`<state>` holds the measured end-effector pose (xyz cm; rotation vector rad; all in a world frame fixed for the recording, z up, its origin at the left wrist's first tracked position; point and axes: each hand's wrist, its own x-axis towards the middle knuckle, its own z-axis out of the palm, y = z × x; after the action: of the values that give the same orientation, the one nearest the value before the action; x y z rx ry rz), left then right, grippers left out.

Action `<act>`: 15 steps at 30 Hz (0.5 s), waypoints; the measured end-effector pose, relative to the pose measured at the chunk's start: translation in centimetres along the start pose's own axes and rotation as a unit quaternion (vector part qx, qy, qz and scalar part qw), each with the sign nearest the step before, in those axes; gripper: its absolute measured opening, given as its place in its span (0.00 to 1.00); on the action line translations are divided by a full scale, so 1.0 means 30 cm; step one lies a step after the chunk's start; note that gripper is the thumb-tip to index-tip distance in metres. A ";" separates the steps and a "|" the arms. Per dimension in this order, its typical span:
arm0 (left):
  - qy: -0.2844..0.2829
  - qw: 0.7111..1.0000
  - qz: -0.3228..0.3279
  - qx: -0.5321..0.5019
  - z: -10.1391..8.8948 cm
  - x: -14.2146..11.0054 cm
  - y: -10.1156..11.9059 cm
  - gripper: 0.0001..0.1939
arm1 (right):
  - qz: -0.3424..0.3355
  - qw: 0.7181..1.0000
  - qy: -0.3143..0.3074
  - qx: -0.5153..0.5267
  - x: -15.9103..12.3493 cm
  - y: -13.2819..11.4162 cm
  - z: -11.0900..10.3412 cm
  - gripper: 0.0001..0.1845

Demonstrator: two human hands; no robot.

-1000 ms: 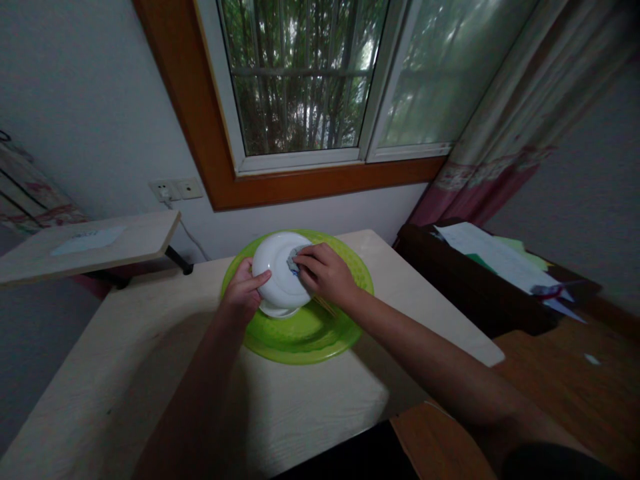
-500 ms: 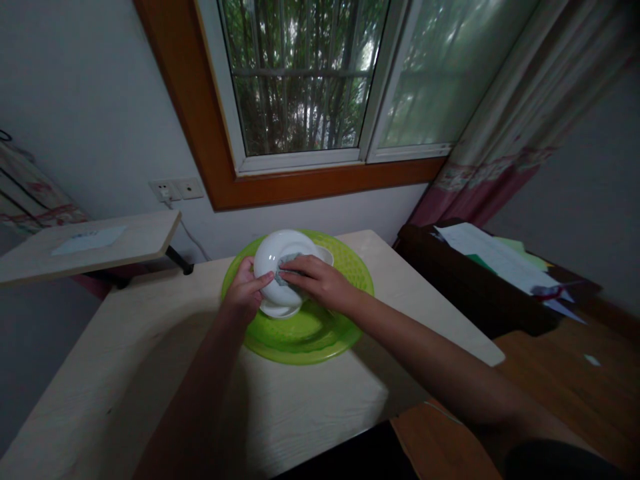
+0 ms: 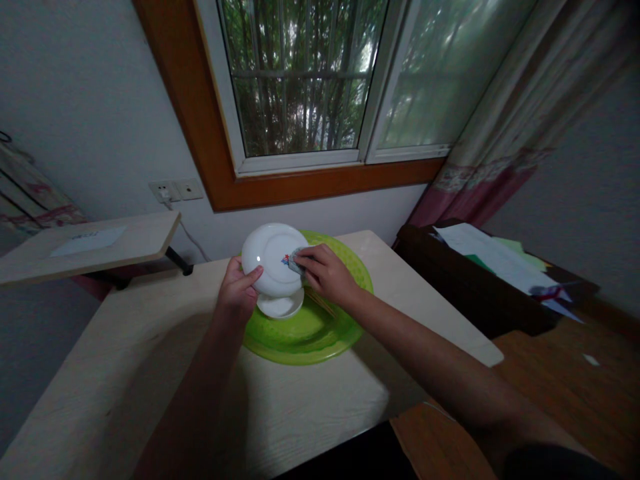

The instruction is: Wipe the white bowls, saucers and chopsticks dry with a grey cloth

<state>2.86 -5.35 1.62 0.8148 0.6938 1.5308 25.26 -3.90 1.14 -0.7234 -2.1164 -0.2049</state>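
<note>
My left hand [image 3: 239, 288] grips the near-left edge of a round white bowl [image 3: 267, 250], thumb on top. Its underside faces me, tilted, with a small red and blue mark near the middle. Pinched in my right hand [image 3: 330, 273] is a small greyish cloth [image 3: 296, 261], pressed against the bowl beside the mark. Just beneath, a smaller white bowl [image 3: 281, 307] rests in a wide green basin [image 3: 305, 347]. Thin chopsticks [image 3: 321, 302] lie in the basin, partly hidden by my right hand.
The basin stands on a pale wooden table [image 3: 295, 400]. To the left is a raised shelf [image 3: 150, 233] bearing a paper sheet [image 3: 89, 240]. A wall socket [image 3: 175, 191] with a plugged-in cord is behind. Papers [image 3: 493, 257] cover a dark cabinet at right.
The held bowl has shifted slightly left and up and turned, so its marked underside shows more fully. My right hand has moved right with the cloth, from the bowl's middle toward its right side.
</note>
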 end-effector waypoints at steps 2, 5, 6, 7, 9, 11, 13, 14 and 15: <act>0.020 1.000 0.009 -0.016 -0.008 0.009 -0.001 0.22 | -0.024 0.999 -0.017 0.023 0.000 -0.011 -0.002 0.17; 0.052 0.998 0.007 -0.036 -0.018 0.020 -0.002 0.19 | -0.022 0.998 -0.023 0.060 0.002 -0.024 -0.004 0.14; 0.060 0.997 0.002 -0.041 -0.020 0.022 -0.002 0.18 | -0.010 0.997 -0.015 0.070 0.003 -0.026 -0.006 0.14; 0.064 0.997 -0.003 -0.046 -0.023 0.022 -0.002 0.17 | 0.008 0.997 0.000 0.081 0.004 -0.024 -0.008 0.13; 0.065 0.996 -0.008 -0.053 -0.029 0.021 0.000 0.15 | 0.073 0.991 0.046 0.102 0.005 -0.009 -0.014 0.14; 0.062 0.996 -0.013 -0.056 -0.035 0.019 0.002 0.13 | 0.165 0.974 0.103 0.116 0.002 0.025 -0.017 0.15; 0.057 0.996 -0.021 -0.058 -0.039 0.017 0.004 0.11 | 0.262 0.946 0.147 0.123 -0.005 0.072 -0.014 0.14; 0.054 0.996 -0.026 -0.059 -0.039 0.016 0.004 0.11 | 0.307 0.930 0.155 0.129 -0.010 0.097 -0.010 0.14; 0.048 0.997 -0.029 -0.058 -0.039 0.014 0.005 0.12 | 0.350 0.913 0.155 0.138 -0.015 0.120 -0.004 0.13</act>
<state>1.80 -4.91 1.11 0.6319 0.6855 1.5509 27.57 -1.18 0.46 -1.1385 -1.4358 0.3447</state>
